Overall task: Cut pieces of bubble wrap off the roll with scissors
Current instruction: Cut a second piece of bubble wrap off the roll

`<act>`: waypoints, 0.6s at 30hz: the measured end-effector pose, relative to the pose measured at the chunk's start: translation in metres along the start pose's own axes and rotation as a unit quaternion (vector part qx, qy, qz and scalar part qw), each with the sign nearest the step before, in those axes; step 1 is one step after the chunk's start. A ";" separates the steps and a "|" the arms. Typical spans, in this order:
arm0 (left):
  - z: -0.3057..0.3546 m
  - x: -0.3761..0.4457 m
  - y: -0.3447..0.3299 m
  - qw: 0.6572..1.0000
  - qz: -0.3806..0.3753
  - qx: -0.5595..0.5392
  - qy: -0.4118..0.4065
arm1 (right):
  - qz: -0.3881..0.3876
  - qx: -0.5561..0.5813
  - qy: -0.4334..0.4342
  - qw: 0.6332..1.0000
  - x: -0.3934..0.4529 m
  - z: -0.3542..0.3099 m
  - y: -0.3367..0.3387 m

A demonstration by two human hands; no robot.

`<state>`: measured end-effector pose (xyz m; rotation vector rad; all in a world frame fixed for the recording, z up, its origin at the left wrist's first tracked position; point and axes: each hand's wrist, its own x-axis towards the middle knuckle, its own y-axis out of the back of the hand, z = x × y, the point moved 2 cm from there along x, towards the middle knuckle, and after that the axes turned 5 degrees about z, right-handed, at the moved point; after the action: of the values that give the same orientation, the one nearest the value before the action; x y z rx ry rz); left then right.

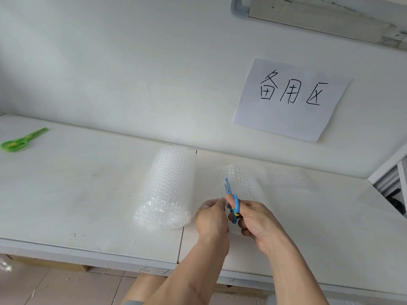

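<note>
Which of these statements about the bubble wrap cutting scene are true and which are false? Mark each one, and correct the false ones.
1. The right hand holds the blue scissors. True.
2. The green scissors are being used for the cut. False: they lie untouched at the table's far left.
3. The bubble wrap roll lies left of both hands. True.
4. The left hand rests flat on the paper sign. False: it pinches the bubble wrap by the scissors; the sign is on the wall.
</note>
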<state>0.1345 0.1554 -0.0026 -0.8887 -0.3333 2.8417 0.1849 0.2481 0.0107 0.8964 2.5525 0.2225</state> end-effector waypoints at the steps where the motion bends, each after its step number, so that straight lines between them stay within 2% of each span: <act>1: 0.001 0.001 -0.001 1.000 0.002 -0.007 0.002 | 0.001 -0.004 0.002 1.000 0.000 0.000 0.001; 9: 0.008 0.004 -0.011 0.994 0.035 -0.050 0.095 | 0.003 0.000 -0.007 1.000 -0.002 0.009 0.001; 18: 0.000 0.011 -0.012 0.997 0.040 -0.063 0.032 | -0.007 -0.008 0.007 1.000 0.001 0.001 -0.001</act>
<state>0.1267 0.1692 -0.0056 -1.0350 -0.4836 2.8834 0.1847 0.2480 0.0095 0.8736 2.5651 0.2456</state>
